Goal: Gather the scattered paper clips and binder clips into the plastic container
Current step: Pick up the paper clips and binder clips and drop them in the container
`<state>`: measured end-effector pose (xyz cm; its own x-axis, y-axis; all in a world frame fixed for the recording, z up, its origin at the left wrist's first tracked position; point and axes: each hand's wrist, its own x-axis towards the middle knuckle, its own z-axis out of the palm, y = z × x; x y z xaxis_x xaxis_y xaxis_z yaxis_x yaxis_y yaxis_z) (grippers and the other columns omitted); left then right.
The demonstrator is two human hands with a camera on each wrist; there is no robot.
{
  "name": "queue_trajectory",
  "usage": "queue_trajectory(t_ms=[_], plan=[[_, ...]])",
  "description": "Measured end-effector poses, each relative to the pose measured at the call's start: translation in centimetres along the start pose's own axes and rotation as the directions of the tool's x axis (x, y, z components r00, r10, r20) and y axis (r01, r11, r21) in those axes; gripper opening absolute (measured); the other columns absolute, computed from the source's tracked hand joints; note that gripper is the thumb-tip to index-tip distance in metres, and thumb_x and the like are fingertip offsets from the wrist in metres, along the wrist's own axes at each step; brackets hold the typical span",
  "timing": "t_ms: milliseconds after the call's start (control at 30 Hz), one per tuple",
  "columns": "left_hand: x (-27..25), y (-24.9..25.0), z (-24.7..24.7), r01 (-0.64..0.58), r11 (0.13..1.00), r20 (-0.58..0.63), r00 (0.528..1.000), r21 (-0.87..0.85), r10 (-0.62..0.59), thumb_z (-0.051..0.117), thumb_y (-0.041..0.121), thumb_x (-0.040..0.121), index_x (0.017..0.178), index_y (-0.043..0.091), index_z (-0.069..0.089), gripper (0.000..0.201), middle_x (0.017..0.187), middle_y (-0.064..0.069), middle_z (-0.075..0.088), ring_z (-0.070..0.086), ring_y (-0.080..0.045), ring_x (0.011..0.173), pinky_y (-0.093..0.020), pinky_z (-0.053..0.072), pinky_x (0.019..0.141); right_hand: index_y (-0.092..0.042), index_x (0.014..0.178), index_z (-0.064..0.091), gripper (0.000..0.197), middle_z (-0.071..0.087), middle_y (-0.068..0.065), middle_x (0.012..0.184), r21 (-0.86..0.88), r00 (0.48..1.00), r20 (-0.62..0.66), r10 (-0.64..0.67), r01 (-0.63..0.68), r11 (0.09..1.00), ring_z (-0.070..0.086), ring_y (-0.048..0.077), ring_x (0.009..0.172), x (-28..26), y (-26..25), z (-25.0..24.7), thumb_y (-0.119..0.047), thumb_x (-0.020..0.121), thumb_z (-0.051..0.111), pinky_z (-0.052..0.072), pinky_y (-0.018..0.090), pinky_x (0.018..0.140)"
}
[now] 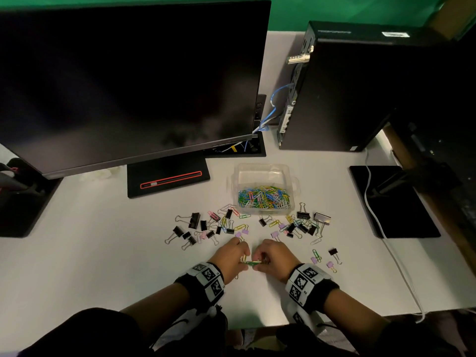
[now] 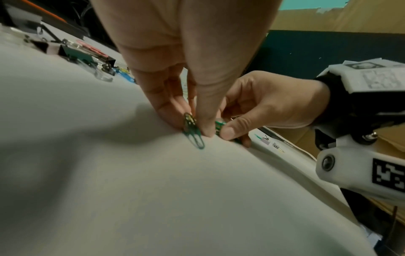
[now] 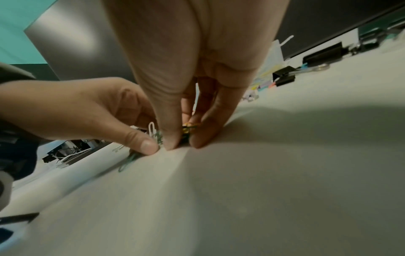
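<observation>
Both hands are down on the white desk (image 1: 103, 253) at its near edge, fingertips almost meeting. The left hand (image 1: 229, 256) has its fingers curled down, thumb and forefinger pinching a green paper clip (image 2: 194, 136) against the surface, with a yellowish one caught just above it. The right hand (image 1: 274, 256) is bent the same way, its thumb and fingers closed on a small bunch of clips (image 3: 186, 131), green and yellow among them; how many, I cannot tell. Each wrist wears a black band with white marker blocks.

Just beyond the hands the scattered clips lie in two loose heaps: black binder clips (image 1: 194, 220) mixed with coloured paper clips to the left, and another patch (image 1: 302, 225) of black, lilac and coloured ones to the right. A few strays (image 1: 333, 252) sit near the right hand, further right.

Behind the heaps, a little right of centre, stands the clear plastic container (image 1: 262, 171), its near half filled with coloured paper clips (image 1: 262, 198).

Farther back on the left looms a dark monitor (image 1: 128, 81) on its stand, and to the far right an upright black computer case (image 1: 347, 94) with blue cables (image 1: 273, 109) between them. A black mat (image 1: 399, 210) lies at the right, a white cable (image 1: 371, 202) running across it.
</observation>
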<state>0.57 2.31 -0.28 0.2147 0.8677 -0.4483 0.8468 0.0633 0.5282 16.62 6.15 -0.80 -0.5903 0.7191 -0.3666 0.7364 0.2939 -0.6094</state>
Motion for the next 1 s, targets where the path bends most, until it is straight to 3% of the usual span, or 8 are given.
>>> queue_trajectory(t_ms=[133, 300, 433, 600, 700, 800, 867, 1000], plan=[[0.7, 0.0, -0.7, -0.032, 0.997, -0.015, 0.999, 0.074, 0.034, 0.050, 0.013, 0.092, 0.113, 0.010, 0.058, 0.022, 0.122, -0.011, 0.050, 0.052, -0.024, 0.116, -0.027, 0.039, 0.092, -0.008, 0.086, 0.067, 0.009, 0.051, -0.011, 0.070, 0.000, 0.999, -0.019, 0.027, -0.027, 1.000, 0.045, 0.003, 0.062, 0.5, 0.4, -1.6, -0.009, 0.077, 0.065, 0.032, 0.010, 0.059], [1.6, -0.2, -1.7, -0.030, 0.989, -0.044, 0.998, 0.144, 0.037, 0.044, 0.002, 0.090, 0.117, 0.007, 0.057, 0.030, 0.127, -0.013, 0.047, 0.052, -0.027, 0.114, -0.027, 0.039, 0.094, -0.010, 0.094, 0.067, 0.013, 0.056, -0.005, 0.076, 0.100, 0.988, -0.124, 0.095, -0.083, 0.992, 0.051, 0.003, 0.061, 1.8, 0.7, -5.4, -0.007, 0.081, 0.064, 0.037, 0.000, 0.055], [2.0, 0.1, -1.8, -0.023, 0.989, -0.080, 0.996, 0.146, 0.035, 0.045, 0.001, 0.089, 0.113, 0.007, 0.060, 0.028, 0.125, -0.013, 0.050, 0.052, -0.026, 0.111, -0.025, 0.040, 0.089, -0.014, 0.098, 0.067, 0.020, 0.059, -0.003, 0.079, 0.195, 0.953, -0.278, 0.117, -0.064, 0.979, 0.056, 0.013, 0.065, 3.8, 0.4, -9.3, -0.004, 0.081, 0.063, 0.054, 0.027, 0.068], [2.3, 0.4, -1.8, -0.024, 0.981, -0.059, 0.998, 0.190, 0.035, 0.046, 0.003, 0.089, 0.114, 0.010, 0.059, 0.029, 0.124, -0.010, 0.054, 0.050, -0.024, 0.114, -0.023, 0.039, 0.090, -0.011, 0.107, 0.064, 0.024, 0.063, 0.006, 0.096, 0.107, 0.916, -0.371, 0.156, -0.124, 0.986, 0.056, 0.016, 0.078, 6.1, 0.4, -11.8, -0.011, 0.083, 0.063, 0.047, 0.025, 0.078], [2.5, 0.5, -2.1, -0.018, 0.980, 0.019, 1.000, 0.201, 0.015, 0.047, 0.000, 0.088, 0.115, 0.005, 0.058, 0.029, 0.128, -0.014, 0.052, 0.050, -0.027, 0.118, -0.028, 0.040, 0.095, -0.013, 0.107, 0.063, 0.024, 0.056, 0.007, 0.104, -0.010, 0.921, -0.362, 0.143, -0.157, 0.988, 0.055, 0.021, 0.090, 6.1, 0.6, -11.6, -0.015, 0.083, 0.064, 0.044, 0.028, 0.084], [2.8, 0.7, -2.5, -0.010, 0.979, 0.075, 0.997, 0.205, -0.005, 0.049, -0.001, 0.087, 0.112, 0.003, 0.058, 0.027, 0.127, -0.015, 0.052, 0.051, -0.029, 0.117, -0.032, 0.040, 0.099, -0.016, 0.085, 0.066, 0.012, 0.060, 0.003, 0.091, -0.053, 0.948, -0.298, 0.109, -0.130, 0.990, 0.057, 0.018, 0.084, 4.8, 0.9, -10.6, -0.007, 0.080, 0.061, 0.049, 0.029, 0.081], [3.0, 0.7, -2.7, -0.013, 0.980, 0.100, 0.995, 0.197, -0.007, 0.050, -0.001, 0.086, 0.111, 0.001, 0.058, 0.026, 0.125, -0.016, 0.054, 0.052, -0.029, 0.116, -0.033, 0.041, 0.098, -0.017, 0.080, 0.068, 0.018, 0.067, 0.002, 0.089, -0.114, 0.974, -0.188, 0.126, -0.149, 0.982, 0.060, 0.017, 0.081, 3.8, 1.4, -9.5, -0.004, 0.078, 0.057, 0.049, 0.025, 0.079], [3.3, 0.4, -2.7, -0.034, 0.985, 0.100, 0.995, 0.170, 0.017, 0.051, -0.001, 0.084, 0.105, 0.002, 0.062, 0.024, 0.118, -0.014, 0.060, 0.054, -0.029, 0.112, -0.030, 0.042, 0.096, -0.019, 0.106, 0.066, 0.032, 0.067, 0.006, 0.107, -0.210, 0.979, -0.132, 0.155, -0.181, 0.961, 0.061, 0.025, 0.099, 2.9, 2.5, -7.3, -0.005, 0.080, 0.052, 0.046, 0.026, 0.082]])
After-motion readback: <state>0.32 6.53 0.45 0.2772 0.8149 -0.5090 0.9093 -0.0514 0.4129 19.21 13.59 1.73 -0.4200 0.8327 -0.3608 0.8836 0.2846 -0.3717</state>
